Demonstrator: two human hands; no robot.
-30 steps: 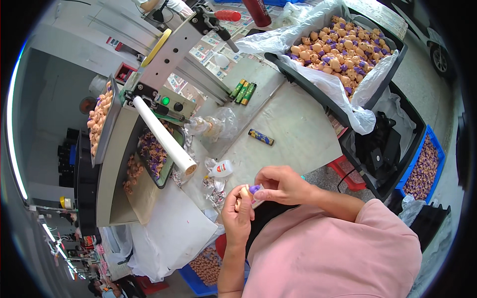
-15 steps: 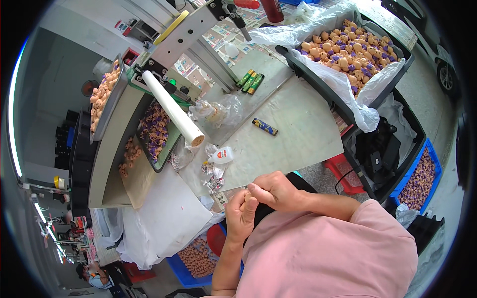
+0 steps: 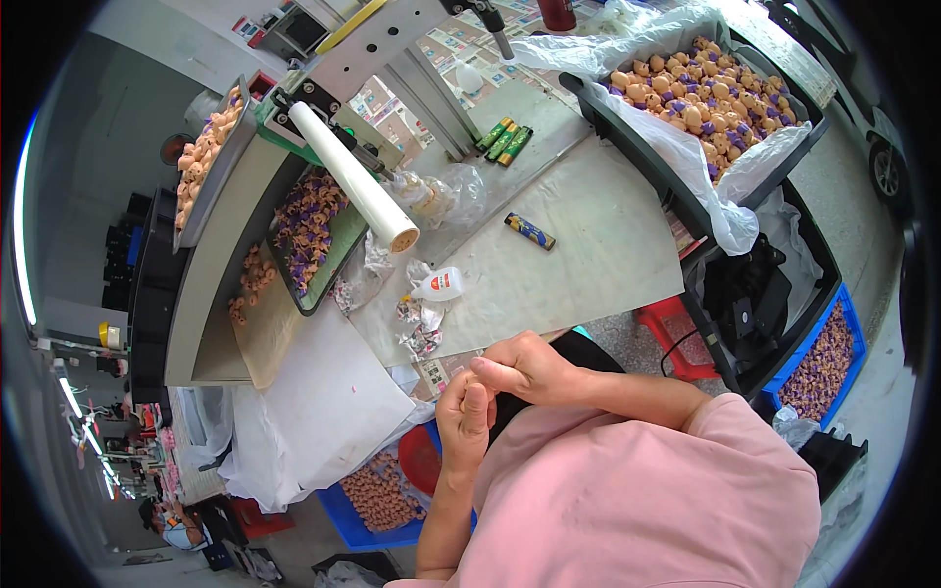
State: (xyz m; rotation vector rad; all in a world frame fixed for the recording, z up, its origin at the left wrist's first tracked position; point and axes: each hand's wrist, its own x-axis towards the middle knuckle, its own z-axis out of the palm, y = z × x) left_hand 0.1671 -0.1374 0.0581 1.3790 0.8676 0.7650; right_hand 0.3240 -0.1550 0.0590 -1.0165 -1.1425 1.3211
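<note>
My left hand (image 3: 464, 419) and my right hand (image 3: 529, 369) meet just beyond the table's near edge, in front of my pink shirt. Both are closed, fingers curled in and thumbs pressed down. Whatever small thing they pinch between them is hidden by the fingers. Closest to them on the table lie a small white bottle (image 3: 441, 284) with a red label and some crumpled printed wrapping (image 3: 422, 338). Farther off is a blue and yellow cylinder like a battery (image 3: 530, 231); several green ones (image 3: 505, 142) lie behind it.
A metal press frame with a long white handle (image 3: 353, 176) reaches over the table's left. Dark tray (image 3: 340, 265) holds purple and flesh-coloured pieces. At the right, a black crate (image 3: 647, 157) lined with plastic holds small round figures. Blue bins (image 3: 368, 537) and a red stool (image 3: 676, 338) stand lower down.
My hands remain together and closed, shifted slightly left and up in the picture. The view has tilted a little, so the table items appear moved; nothing on the table has changed place.
</note>
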